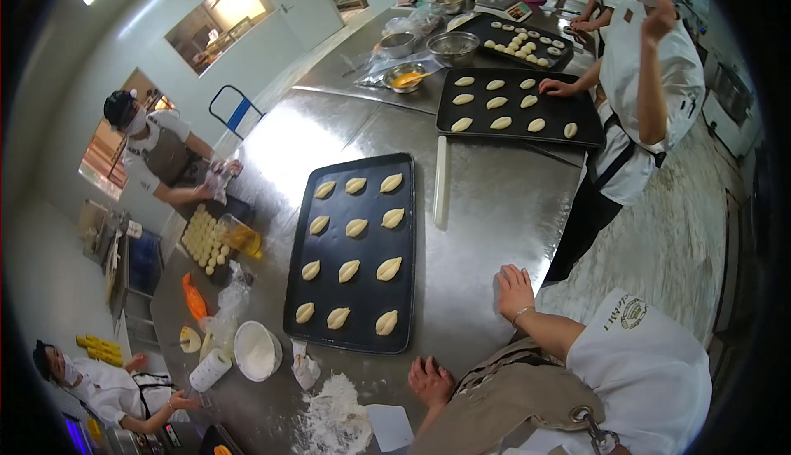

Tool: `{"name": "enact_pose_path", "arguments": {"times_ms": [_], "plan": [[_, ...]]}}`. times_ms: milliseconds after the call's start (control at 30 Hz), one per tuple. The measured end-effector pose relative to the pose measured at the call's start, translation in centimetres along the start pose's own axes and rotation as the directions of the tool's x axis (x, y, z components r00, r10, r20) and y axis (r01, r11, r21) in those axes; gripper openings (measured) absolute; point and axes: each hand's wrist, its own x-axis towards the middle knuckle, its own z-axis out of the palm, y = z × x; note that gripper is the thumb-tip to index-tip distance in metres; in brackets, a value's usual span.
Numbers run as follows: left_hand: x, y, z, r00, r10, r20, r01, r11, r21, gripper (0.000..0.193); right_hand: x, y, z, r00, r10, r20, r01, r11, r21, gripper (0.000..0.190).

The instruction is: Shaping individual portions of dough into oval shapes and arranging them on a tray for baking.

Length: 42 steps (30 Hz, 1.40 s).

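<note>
My left hand (pixel 431 384) rests at the steel table's near edge, fingers slightly bent and holding nothing. Close by lie a white plastic dough scraper (pixel 389 427) and a patch of flour (pixel 337 418). My right hand (pixel 516 291) lies palm down on the steel table (pixel 488 251), fingers spread and empty. Ahead of both hands is a black baking tray (pixel 364 294) with rows of leaf-shaped dough pieces (pixel 356 227), each creased along its length. A white rolling pin (pixel 440 183) lies beyond, between this tray and a second one.
A co-worker's hand (pixel 558 88) touches the second black tray (pixel 519 133). Nearer left stand a white tub of flour (pixel 257 351), a paper roll (pixel 210 369) and an orange piping bag (pixel 194 297). A jug of yellow liquid (pixel 242 238) stands beside dough balls (pixel 204 238). Other people stand around the table.
</note>
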Motion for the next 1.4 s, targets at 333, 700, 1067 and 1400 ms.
{"name": "enact_pose_path", "arguments": {"times_ms": [333, 700, 1067, 1400], "plan": [[0.0, -0.2, 0.2, 1.0, 0.001, 0.003, -0.001, 1.0, 0.013, 0.04, -0.2, 0.2, 0.8, 0.991, -0.054, -0.12, 0.057, 0.998, 0.019, 0.04], [0.5, -0.1, 0.1, 1.0, 0.013, 0.007, -0.013, 1.0, 0.011, 0.039, 0.1, -0.1, 0.1, 0.999, -0.03, -0.03, 0.03, 1.0, -0.008, 0.043], [-0.1, -0.3, 0.3, 1.0, 0.003, -0.002, -0.003, 1.0, -0.01, 0.041, -0.1, -0.1, 0.7, 0.998, 0.001, 0.06, 0.001, 1.0, -0.027, 0.043], [0.3, -0.5, 1.2, 0.993, 0.085, -0.086, -0.087, 0.996, -0.024, 0.043, -0.1, 0.2, 0.6, 1.0, -0.021, 0.001, 0.021, 1.0, -0.018, 0.043]]}}
